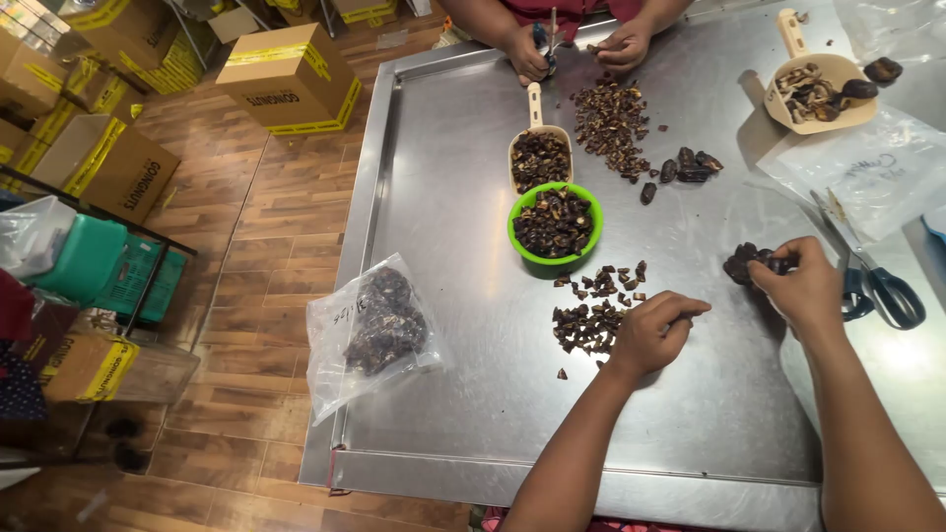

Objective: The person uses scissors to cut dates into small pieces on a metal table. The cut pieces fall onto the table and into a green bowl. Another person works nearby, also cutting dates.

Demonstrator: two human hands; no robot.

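Fingers of our left hand curl empty beside one chopped-date pile; our right hand pinches one whole date.

On the table, the bowl sits between scoop behind and cut pieces before — bag left.

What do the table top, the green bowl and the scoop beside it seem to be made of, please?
Table top: apparently stainless steel, brushed grey with soft reflections and a raised rim. Green bowl: probably plastic, uniformly bright and matte. Scoop: beige, likely plastic, possibly wood.
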